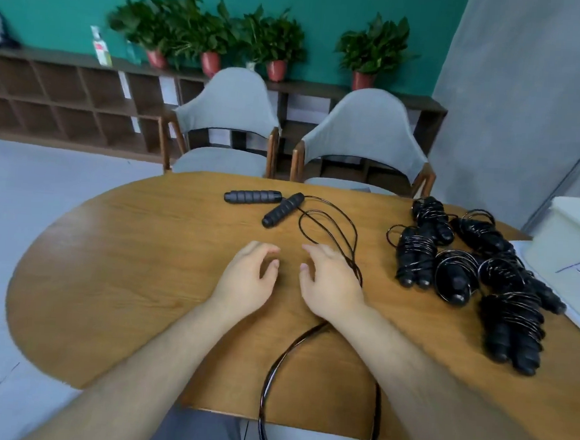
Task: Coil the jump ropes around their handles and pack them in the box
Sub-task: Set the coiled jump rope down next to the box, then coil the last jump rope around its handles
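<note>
The left hand point(243, 282) hangs just over the table point(106, 275) with its fingers loosely bent and nothing in it. The right hand point(328, 284) is just beside it with its fingers loosely bent too, and the rope point(271, 369) runs under its outer side, but I cannot tell if the hand grips it. The rope's two handles point(252, 196) lie farther back on the table, its long loop hangs off the near edge, and a pile of wound ropes point(467, 270) lies on the right, next to the white box point(569, 236).
</note>
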